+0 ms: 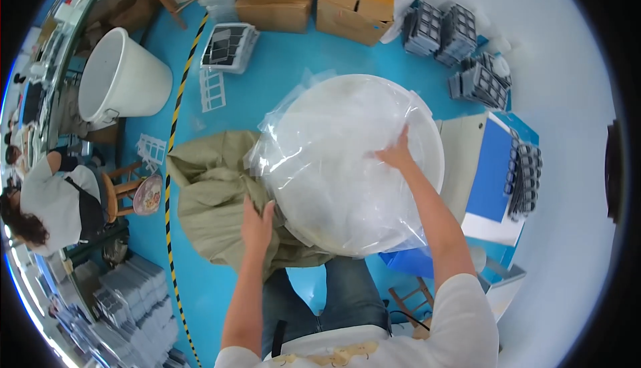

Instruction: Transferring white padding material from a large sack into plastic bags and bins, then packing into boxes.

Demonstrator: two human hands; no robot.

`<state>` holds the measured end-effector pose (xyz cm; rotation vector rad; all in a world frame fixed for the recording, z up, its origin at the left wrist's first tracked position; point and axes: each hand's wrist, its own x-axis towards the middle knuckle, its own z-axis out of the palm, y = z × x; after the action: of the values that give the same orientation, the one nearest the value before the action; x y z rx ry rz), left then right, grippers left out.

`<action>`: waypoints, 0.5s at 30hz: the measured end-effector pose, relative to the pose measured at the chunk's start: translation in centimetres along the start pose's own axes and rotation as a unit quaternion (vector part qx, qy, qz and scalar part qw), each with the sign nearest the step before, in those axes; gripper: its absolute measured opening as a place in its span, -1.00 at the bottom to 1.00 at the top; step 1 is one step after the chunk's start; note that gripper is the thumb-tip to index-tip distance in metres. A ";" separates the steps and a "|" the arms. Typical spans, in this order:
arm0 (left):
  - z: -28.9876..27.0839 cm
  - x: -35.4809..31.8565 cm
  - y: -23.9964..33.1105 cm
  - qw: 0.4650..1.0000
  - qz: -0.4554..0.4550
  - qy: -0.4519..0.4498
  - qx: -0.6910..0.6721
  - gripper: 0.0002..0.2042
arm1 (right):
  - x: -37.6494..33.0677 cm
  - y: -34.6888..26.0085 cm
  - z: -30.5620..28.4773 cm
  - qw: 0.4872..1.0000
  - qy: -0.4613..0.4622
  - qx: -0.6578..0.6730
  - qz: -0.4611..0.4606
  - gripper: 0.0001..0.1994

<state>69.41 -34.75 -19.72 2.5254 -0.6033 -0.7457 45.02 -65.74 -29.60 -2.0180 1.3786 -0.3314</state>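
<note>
A large round white tub (pixel 433 128) stands in front of me, with loose clear plastic sheets (pixel 280 128) in it and sticking out past its rim. My right hand (pixel 398 154) reaches over the tub, its fingers apart and partly blurred by motion. Whether it touches the plastic I cannot tell. To the left of the tub lies a big olive-green cloth sack (pixel 214 201), crumpled, its folds reaching under the tub's near left side. My left hand (pixel 258 224) grips the sack's cloth beside the tub, thumb up, the other fingers partly hidden.
A white bin (pixel 133 78) stands at the far left beyond a black-and-yellow floor stripe (pixel 171 234). Cardboard boxes (pixel 357 4) and stacked dark trays (pixel 457 34) line the back. A seated person (pixel 60 201) works at the left; a blue-and-white box (pixel 489 168) is at the right.
</note>
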 end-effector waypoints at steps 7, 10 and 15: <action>8.8 2.4 1.7 0.989 -0.009 -0.062 0.131 -0.35 | 2.6 29.1 12.4 0.595 -0.280 0.753 -0.032 -0.42; 10.5 3.5 6.9 0.997 0.057 -0.040 0.045 -0.36 | 14.5 32.8 6.4 0.713 -0.236 0.660 0.019 -0.53; 2.3 -0.1 -9.9 0.979 0.080 -0.051 0.178 -0.34 | 1.3 9.9 8.7 0.883 -0.388 0.261 -0.039 -0.55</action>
<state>70.73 -27.33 -26.58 2.7249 -1.0448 -0.7674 43.05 -65.90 -42.71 -1.4844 0.6127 0.0816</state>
